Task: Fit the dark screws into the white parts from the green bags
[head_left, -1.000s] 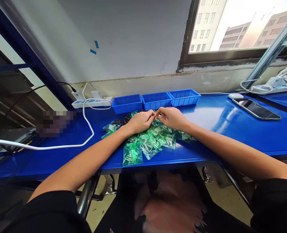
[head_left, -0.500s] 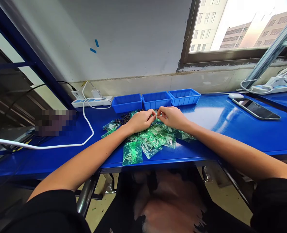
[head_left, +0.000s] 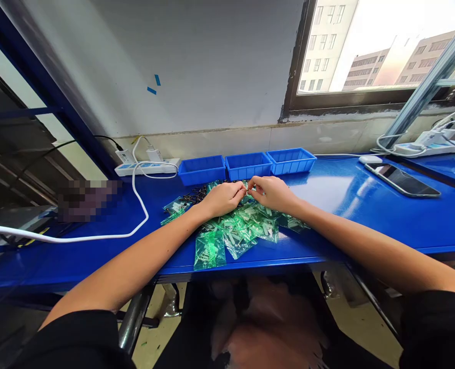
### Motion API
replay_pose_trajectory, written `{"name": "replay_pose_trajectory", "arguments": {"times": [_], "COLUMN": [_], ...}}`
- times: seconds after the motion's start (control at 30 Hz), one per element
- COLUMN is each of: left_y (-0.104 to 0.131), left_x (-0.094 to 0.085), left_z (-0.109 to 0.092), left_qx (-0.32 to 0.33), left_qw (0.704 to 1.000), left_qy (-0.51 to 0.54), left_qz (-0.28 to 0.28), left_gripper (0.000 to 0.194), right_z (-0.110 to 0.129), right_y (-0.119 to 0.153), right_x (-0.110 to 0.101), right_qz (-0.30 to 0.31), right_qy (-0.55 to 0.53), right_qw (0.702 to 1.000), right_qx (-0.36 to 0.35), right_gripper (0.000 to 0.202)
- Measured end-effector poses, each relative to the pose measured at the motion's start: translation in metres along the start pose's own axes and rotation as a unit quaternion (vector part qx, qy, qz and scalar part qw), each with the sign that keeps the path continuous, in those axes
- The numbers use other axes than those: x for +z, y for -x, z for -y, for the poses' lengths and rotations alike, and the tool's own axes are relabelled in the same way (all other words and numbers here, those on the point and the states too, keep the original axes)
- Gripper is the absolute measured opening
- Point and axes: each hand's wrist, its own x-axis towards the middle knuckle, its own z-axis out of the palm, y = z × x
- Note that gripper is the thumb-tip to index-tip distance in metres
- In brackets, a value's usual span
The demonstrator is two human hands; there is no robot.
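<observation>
My left hand and my right hand meet fingertip to fingertip above a heap of small green-tinted plastic bags. Both hands are closed in a pinch. Whatever lies between the fingertips is too small to make out. Pale slim pieces show through the bags. Beyond my left hand lies a pile of small dark screw-like parts, partly covered by that hand. One flat bag lies at the near edge of the heap.
Three blue bins, left, middle and right, line the wall behind the heap. A power strip with a white cable sits left. A phone lies on the blue table at right.
The view has tilted up slightly, so the scene sits lower. My hands stay together over the bags, their fingertips shifting only a little.
</observation>
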Motion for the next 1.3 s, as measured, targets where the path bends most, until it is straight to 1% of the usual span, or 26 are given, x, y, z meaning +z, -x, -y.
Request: {"name": "replay_pose_trajectory", "arguments": {"times": [0.23,0.37,0.53,0.7,0.8,0.97,1.3], "left_y": [0.0005,0.0008,0.0003,0.0005,0.0007,0.0003,0.0001], "left_x": [0.0003,0.0001,0.0013,0.0019,0.0014,0.0007,0.0004], "left_z": [0.0004,-0.0006,0.001,0.0024,0.0018,0.0009,0.0008], "left_qx": [-0.011,-0.023,-0.021,-0.023,-0.025,-0.035,-0.033], "left_qw": [1.0,1.0,0.998,0.998,0.999,0.999,0.999], "left_qy": [0.005,0.016,0.053,0.05,0.038,0.008,-0.002], "left_qz": [-0.003,-0.004,-0.022,-0.02,-0.017,-0.014,-0.011], "left_gripper": [0.025,0.02,0.014,0.01,0.011,0.019,0.022], "right_z": [0.0004,0.0015,0.0029,0.0019,0.0014,0.0006,-0.0007], "right_y": [0.0002,0.0004,0.0006,0.0003,0.0002,0.0001,0.0001], "right_x": [-0.0009,-0.0018,-0.0026,-0.0016,-0.001,-0.0003,0.0006], "right_qz": [-0.003,0.005,0.016,0.014,0.009,0.003,0.0], "right_qy": [0.012,0.015,0.021,0.015,0.013,0.012,0.006], "right_qw": [1.0,1.0,1.0,1.0,1.0,1.0,1.0], "right_qx": [-0.004,0.004,0.01,0.005,-0.001,-0.011,-0.019], "right_gripper": [0.018,0.018,0.017,0.015,0.015,0.017,0.017]}}
